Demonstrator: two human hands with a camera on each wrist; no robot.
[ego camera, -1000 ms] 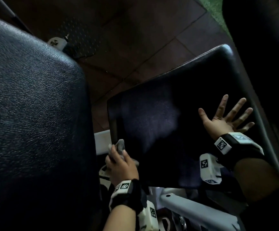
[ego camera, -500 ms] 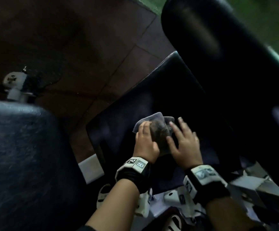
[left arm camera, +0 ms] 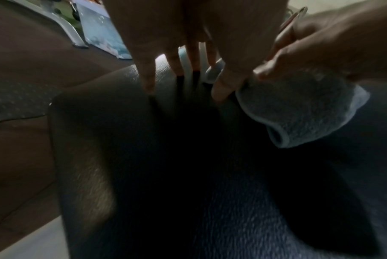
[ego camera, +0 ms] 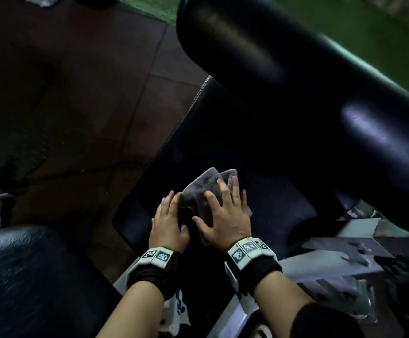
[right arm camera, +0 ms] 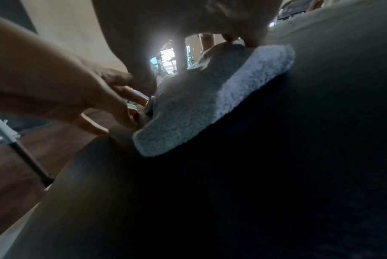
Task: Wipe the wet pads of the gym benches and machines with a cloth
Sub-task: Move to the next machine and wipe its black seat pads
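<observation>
Pressing down on a crumpled grey terry cloth (ego camera: 204,191), the right hand (ego camera: 225,213) lies flat on top of it with fingers straight and spread. Left hand (ego camera: 169,223) sits just beside, at the cloth's left edge; its fingers (left arm camera: 223,85) point down onto the pad, roughly straight, touching the cloth's side, nothing clamped in them. Both wrists carry black bands with white marker tags (ego camera: 158,256). Cloth rests on a flat black vinyl seat pad (ego camera: 271,208), near its middle, folded with a rolled hem showing in the left wrist view (left arm camera: 298,115) and a pale fluffy edge in the right wrist view (right arm camera: 221,108). Nearer, lower left, another textured black pad (ego camera: 28,276). White metal frame (ego camera: 320,262) lower right. Beyond the seat, a big black rounded roller pad (ego camera: 296,81) overhangs it. Dark brown tiled floor (ego camera: 64,93) left, green flooring (ego camera: 381,32) far back.
</observation>
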